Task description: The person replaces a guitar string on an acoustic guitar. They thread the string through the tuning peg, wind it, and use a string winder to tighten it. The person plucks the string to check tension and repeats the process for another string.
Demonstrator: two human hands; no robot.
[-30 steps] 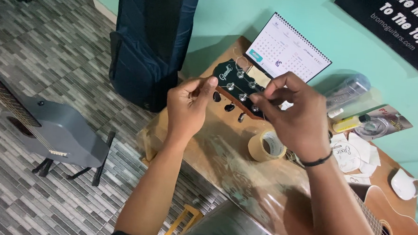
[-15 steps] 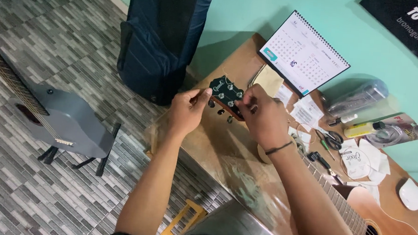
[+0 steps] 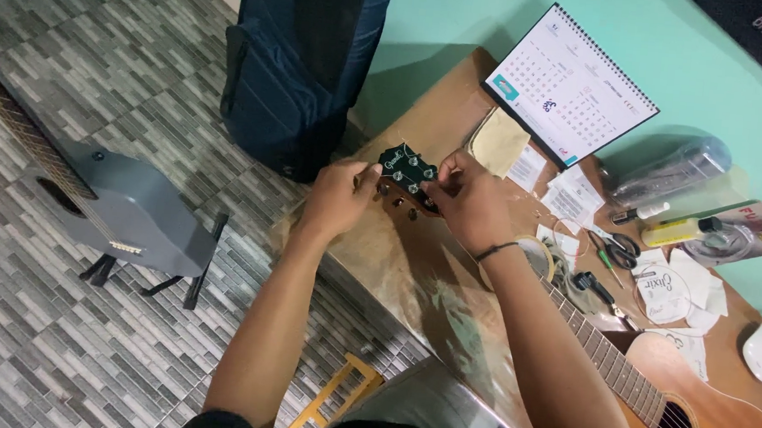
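Head view: guitar headstock [image 3: 408, 173] at bench [image 3: 413, 271] far-left edge. Left hand [image 3: 339, 200] fingers pinch left-side tuner; right hand [image 3: 472, 203] fingers closed on right side. Judged rigid, tuners small, string springy; grip pegs.

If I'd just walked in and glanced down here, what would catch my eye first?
Most likely the two hands meeting at the dark guitar headstock in the middle: the left hand at its near side, the right hand fingering its tuning pegs. Next, the white desk calendar standing against the turquoise wall, with papers and small tools scattered on the wooden table. On the tiled floor at left stands a grey guitar.
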